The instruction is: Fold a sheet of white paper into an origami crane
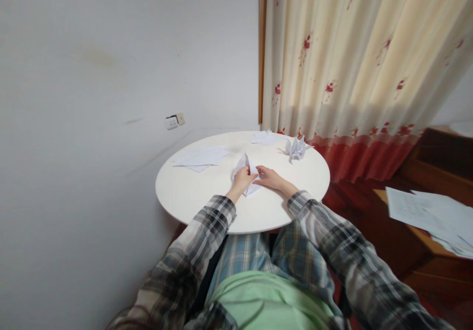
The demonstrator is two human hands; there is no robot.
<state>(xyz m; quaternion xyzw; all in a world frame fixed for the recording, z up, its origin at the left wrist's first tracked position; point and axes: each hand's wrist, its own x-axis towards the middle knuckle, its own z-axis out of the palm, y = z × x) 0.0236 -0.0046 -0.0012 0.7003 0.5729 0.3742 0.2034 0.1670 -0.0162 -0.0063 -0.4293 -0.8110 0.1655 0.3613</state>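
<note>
A folded sheet of white paper (pixel 252 189) stands partly raised near the middle of the round white table (pixel 192 197). My left hand (pixel 244 178) is closed on its left side, with the fingers partly hidden by the paper. On the other side my right hand (pixel 271 178) has its thumb and fingers bent around the right edge of the same paper. Both hands are close together, low over the tabletop. Fold lines inside the paper are too small to make out.
Flat white sheets (pixel 201 157) lie at the table's left, and more paper (pixel 264 137) at the back. Folded paper shapes (pixel 295 148) stand at the back right. A wall is on the left, a curtain (pixel 332 74) behind. Papers (pixel 432 214) lie on wooden furniture at right.
</note>
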